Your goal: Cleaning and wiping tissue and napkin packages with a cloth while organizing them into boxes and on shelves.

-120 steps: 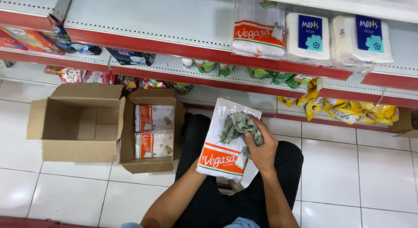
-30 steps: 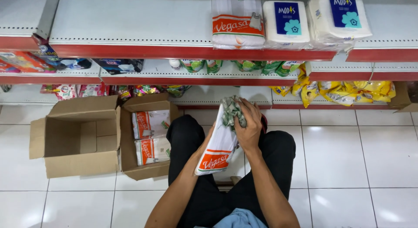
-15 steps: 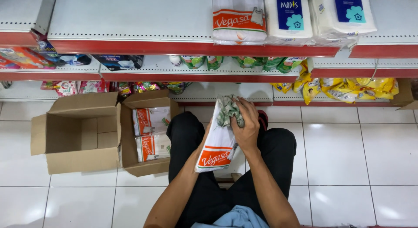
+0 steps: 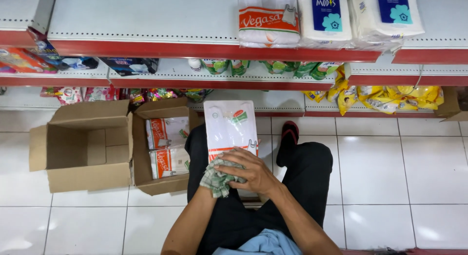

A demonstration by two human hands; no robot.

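A flat white pack of plastic bags (image 4: 230, 126) with an orange band lies face up over my knees. My right hand (image 4: 249, 171) presses a crumpled green checked cloth (image 4: 217, 179) onto its near end, fingers curled over the cloth. My left forearm (image 4: 191, 218) runs up under the pack's near edge. The left hand itself is hidden beneath cloth and pack and carries the pack from below. To the left, a small brown carton (image 4: 142, 155) on the floor holds two more of these packs (image 4: 168, 148).
A bigger cardboard box (image 4: 80, 145) stands open to the left of the carton. Red-edged shelves (image 4: 146, 50) ahead carry a matching pack (image 4: 268, 21), white tissue bundles (image 4: 324, 18) and yellow bags (image 4: 395, 96). My black shoe (image 4: 288, 138) rests on white floor tiles (image 4: 419, 167).
The pack has turned from a tilted, edge-on hold to flat and face up. My right hand with the cloth has slid from its far end down to its near end.
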